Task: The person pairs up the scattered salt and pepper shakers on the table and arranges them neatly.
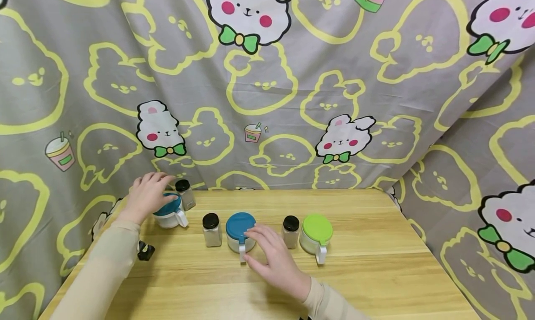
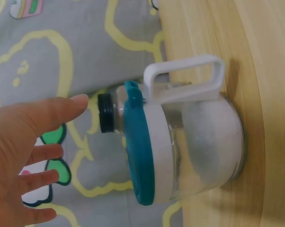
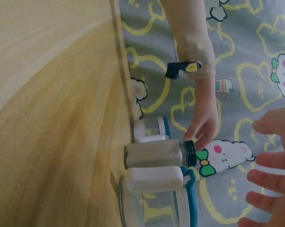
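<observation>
At the table's left, my left hand (image 1: 147, 195) hovers over a glass seasoning jar (image 1: 168, 218) with a blue lid and white handle. The left wrist view shows its fingers spread, with a gap between them and the blue lid (image 2: 138, 156). White contents sit in the bottom of that jar. My right hand (image 1: 279, 263) is beside a second blue-lidded jar (image 1: 240, 227) in the middle, its fingers overlapping the lid's right edge in the head view. In the right wrist view those fingers (image 3: 268, 179) are spread and apart from the jar (image 3: 159, 208).
A green-lidded jar (image 1: 316, 231) stands to the right, next to a black-capped shaker bottle (image 1: 290, 231). Similar black-capped bottles are left of the middle jar (image 1: 212, 231) and behind the left jar (image 1: 186, 197). A patterned curtain (image 1: 267, 101) hangs behind the wooden table (image 1: 376, 273).
</observation>
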`<action>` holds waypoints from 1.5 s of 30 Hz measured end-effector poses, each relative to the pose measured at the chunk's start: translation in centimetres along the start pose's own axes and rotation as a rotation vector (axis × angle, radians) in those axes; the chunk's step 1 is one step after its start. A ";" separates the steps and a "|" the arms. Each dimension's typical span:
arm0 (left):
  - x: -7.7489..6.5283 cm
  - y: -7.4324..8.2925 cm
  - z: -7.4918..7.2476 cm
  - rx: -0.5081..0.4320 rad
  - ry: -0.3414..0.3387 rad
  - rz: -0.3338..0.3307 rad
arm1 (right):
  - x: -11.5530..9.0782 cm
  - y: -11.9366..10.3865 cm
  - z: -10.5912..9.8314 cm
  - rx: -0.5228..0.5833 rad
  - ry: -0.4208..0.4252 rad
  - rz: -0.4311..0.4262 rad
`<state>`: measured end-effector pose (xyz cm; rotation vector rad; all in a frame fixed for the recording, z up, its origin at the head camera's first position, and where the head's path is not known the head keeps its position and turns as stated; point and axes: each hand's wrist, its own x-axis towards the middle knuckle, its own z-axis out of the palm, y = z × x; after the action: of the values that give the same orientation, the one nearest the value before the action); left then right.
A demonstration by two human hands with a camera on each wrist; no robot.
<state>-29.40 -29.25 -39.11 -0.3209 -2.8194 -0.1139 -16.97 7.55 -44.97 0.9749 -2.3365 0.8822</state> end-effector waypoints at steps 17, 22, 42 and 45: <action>2.9 -0.5 2.0 -0.057 -0.185 -0.089 | -0.8 0.2 0.4 0.019 -0.049 -0.002; 3.7 -0.6 2.1 -0.075 -0.226 -0.104 | -1.1 0.4 0.6 -0.010 -0.033 -0.030; 4.3 -0.6 3.3 -0.086 -0.235 -0.149 | -1.3 0.7 0.8 -0.016 -0.041 -0.037; 4.5 -0.5 3.6 -0.084 -0.220 -0.147 | -1.4 0.7 0.9 -0.009 -0.049 -0.033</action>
<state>-34.70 -28.36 -41.20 -0.1516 -3.0607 -0.2434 -16.77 7.93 -46.74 1.0395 -2.3556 0.8437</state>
